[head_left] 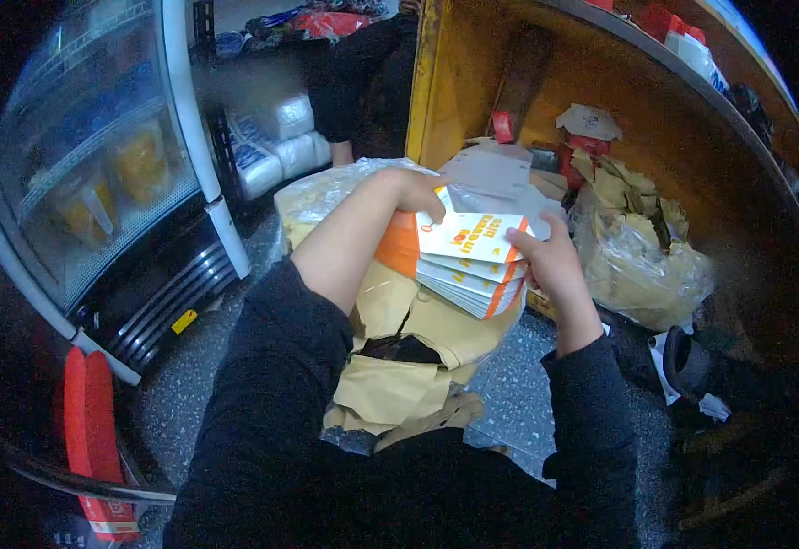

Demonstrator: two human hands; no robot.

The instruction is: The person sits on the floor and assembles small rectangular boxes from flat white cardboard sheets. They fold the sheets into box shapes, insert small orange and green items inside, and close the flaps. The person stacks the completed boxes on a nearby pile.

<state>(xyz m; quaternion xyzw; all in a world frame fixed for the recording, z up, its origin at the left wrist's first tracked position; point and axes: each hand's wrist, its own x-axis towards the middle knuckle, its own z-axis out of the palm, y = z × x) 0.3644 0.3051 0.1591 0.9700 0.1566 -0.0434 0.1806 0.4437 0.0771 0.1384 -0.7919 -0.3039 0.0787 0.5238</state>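
Observation:
A fanned stack of flat orange-and-white printed packets (pixel 473 240) is between my hands, above a torn brown-paper bundle. Its layers spread toward me at the lower right; whether they are folded cartons or bags I cannot tell. My left hand (pixel 415 195) is closed on the stack's upper left edge, its fingers partly hidden by the bent wrist. At the right edge, my right hand (pixel 557 263) pinches the stack with its thumb on top and the other fingers mostly underneath. The brown-paper bundle (pixel 386 389) has a ragged opening in front of me.
Left stands a glass-door fridge (pixel 97 183), with a red long object (pixel 91 412) near its foot. Plastic-wrapped white packs (pixel 285 151) lie behind it, near another person's dark-clothed leg (pixel 367 78). A wooden shelf unit (pixel 546 55) rises at right, above a plastic-covered brown-paper heap (pixel 647 265).

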